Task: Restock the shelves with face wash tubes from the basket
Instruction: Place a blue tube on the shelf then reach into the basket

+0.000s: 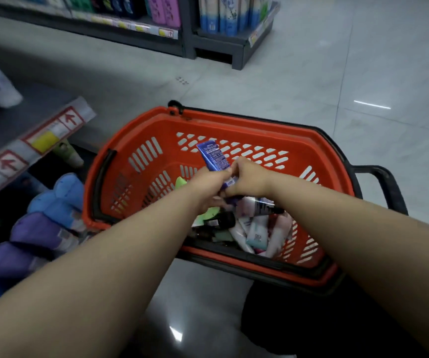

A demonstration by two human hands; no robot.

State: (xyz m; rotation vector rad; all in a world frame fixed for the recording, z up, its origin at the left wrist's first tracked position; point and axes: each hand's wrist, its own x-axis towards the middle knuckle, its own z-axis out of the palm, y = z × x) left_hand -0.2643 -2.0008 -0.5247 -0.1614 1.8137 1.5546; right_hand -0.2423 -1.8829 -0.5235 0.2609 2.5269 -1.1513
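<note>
Pinching the blue tube (213, 157) at frame centre, left hand (209, 186) and right hand (251, 178) shared one narrow grip; uncoordinated release could drop it into the basket (130, 130).

Head-worn view, down onto basket (136, 125)

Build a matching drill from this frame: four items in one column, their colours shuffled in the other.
Items
1. raised tube
2. basket
3. far-shelf bottles
4. pull handle

Colours
a. black
b. pink
c. blue
d. orange-red

Pairs: 1-c, 2-d, 3-b, 4-a
</note>
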